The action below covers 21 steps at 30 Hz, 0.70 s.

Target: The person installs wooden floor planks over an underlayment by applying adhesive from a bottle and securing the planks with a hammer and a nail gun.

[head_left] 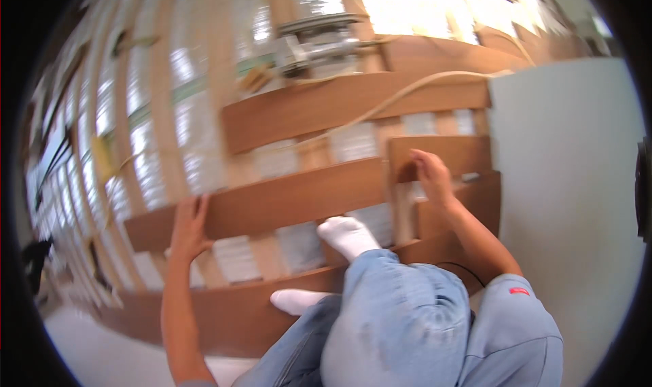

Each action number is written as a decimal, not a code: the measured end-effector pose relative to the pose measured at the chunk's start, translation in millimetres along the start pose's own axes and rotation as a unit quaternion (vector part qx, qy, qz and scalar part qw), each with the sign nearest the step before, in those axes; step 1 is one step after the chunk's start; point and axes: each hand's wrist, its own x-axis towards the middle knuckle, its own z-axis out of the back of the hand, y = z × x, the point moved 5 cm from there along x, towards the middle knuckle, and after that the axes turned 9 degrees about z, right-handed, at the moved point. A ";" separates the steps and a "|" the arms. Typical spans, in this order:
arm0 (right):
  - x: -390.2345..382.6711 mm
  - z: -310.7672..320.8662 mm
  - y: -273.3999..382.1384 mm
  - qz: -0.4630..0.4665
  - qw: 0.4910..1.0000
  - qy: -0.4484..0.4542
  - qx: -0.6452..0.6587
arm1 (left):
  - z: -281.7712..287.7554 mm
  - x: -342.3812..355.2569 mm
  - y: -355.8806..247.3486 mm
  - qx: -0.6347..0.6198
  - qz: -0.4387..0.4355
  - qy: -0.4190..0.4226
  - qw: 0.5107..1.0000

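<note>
My left hand (189, 231) lies with its fingers spread on the left part of a long brown floorboard (299, 197). This board runs across light wooden battens. Past its right end lies a short brown board (468, 153), with a narrow gap between the two ends. My right hand (435, 178) rests on the short board, fingers stretched toward its far edge and not wrapped round it. Blur softens the fingertips. Neither hand holds anything up.
Battens (163, 95) over shiny foil-like sheeting extend left and far. Another brown board (353, 105) lies farther off, crossed by a pale cord (401, 95). A metal power tool (316, 41) stands beyond it. A pale wall (570, 183) borders the right. My socked foot (348, 236) stands near the long board.
</note>
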 end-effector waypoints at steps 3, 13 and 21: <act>-4.3 -21.0 25.2 0.064 0.996 0.051 0.016 | -5.6 -17.3 2.0 -0.006 -0.003 -0.018 1.000; -48.5 -68.7 55.9 -0.158 0.963 0.175 0.134 | -21.0 -22.8 0.8 -0.057 -0.003 -0.065 0.996; -80.0 -11.9 49.7 -0.143 0.982 0.088 0.088 | -19.4 -19.1 -12.1 -0.026 0.027 -0.059 0.998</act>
